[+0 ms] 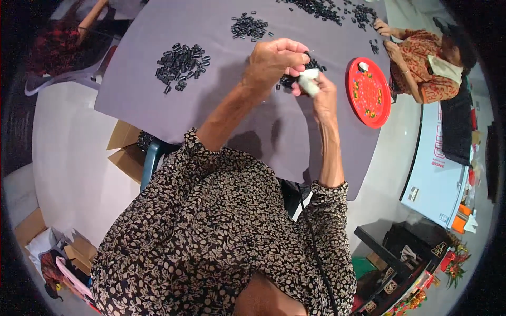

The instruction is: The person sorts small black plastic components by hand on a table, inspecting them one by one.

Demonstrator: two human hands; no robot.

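Observation:
Above the table my left hand (275, 59) is closed in a pinch. What its fingertips hold is too small to make out; a dark bit shows beside them. Close by on its right, my right hand (322, 97) grips a white wad (309, 84), blurred, of cloth or paper. Both hands nearly meet over a small heap of black pieces (288, 81), partly hidden by them. Farther left lie two more heaps of short black pieces, a nearer heap (182, 64) and a farther heap (249, 27).
A red oval tray (352, 105) with a small white item (363, 67) on it stands right of my hands. More black pieces (316, 8) lie at the far edge, where a co-worker (429, 66) sits handling some. An open cardboard box (125, 152) stands below the table's left side.

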